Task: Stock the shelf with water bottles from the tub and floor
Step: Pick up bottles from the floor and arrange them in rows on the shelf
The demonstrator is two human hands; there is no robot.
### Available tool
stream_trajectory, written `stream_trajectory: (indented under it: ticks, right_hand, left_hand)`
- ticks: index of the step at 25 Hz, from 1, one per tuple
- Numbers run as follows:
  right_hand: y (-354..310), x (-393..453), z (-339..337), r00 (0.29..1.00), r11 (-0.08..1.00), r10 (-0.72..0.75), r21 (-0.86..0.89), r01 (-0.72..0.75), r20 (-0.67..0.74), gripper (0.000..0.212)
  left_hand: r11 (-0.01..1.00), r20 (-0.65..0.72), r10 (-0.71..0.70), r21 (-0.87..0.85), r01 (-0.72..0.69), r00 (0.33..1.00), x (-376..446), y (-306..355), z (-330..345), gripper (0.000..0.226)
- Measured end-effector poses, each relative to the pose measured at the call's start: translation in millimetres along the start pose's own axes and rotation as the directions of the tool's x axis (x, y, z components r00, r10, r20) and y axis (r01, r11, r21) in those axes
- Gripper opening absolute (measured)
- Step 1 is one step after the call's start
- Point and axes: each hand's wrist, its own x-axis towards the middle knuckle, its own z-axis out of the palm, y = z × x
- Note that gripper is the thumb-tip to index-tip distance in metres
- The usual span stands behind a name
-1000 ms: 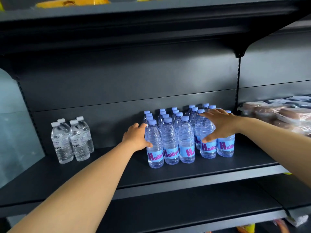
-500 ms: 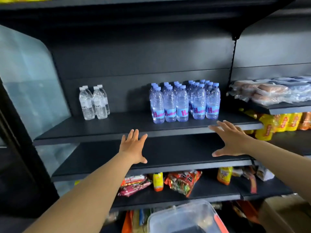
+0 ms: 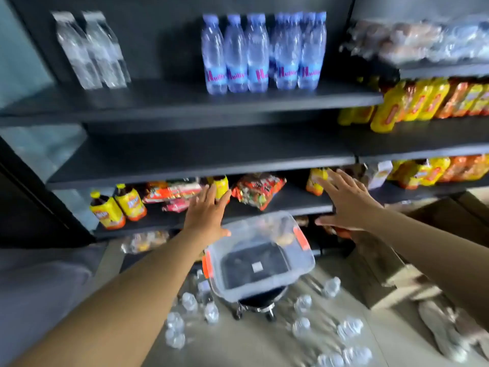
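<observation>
Clear bottles [image 3: 91, 50] are standing at 11 o'clock on the shelf [image 3: 185, 102], blue-labelled bottles [image 3: 260, 53] at 12. Left hand [image 3: 206, 214] and right hand [image 3: 346, 201] are hovering flat, fingers spread (holding nothing), above the tub [image 3: 259, 256]; loose bottles [image 3: 301, 327] are lying on the floor at 6.

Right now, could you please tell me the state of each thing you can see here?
left hand: open, holding nothing
right hand: open, holding nothing
tub: lidless, no bottles visible inside
blue-label bottles: upright on the shelf
clear bottles: upright on the shelf
floor bottles: scattered
</observation>
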Motion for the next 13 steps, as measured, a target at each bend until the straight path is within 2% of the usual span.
stream_trajectory:
  ticks: [3,7,13]
  right_hand:
    - [14.8,-20.6,54.6,1.0,0.997,0.003,0.071,-0.004,0.024,0.102]
    - [58.8,-64.4,161.7,0.975,0.989,0.037,0.135,-0.068,0.221,0.104]
    - [133.7,-137.0,317.9,0.913,0.957,0.026,0.254,-0.14,0.407,0.104]
  left_hand:
    - [0.997,0.059,0.05,-0.07,-0.046,0.997,-6.4,42.4,56.6,0.098]
    - [0.981,0.178,0.129,-0.168,-0.099,0.976,-22.4,115.7,157.8,0.095]
    - [0.947,0.362,0.04,-0.312,0.08,0.931,-53.2,230.6,301.9,0.098]
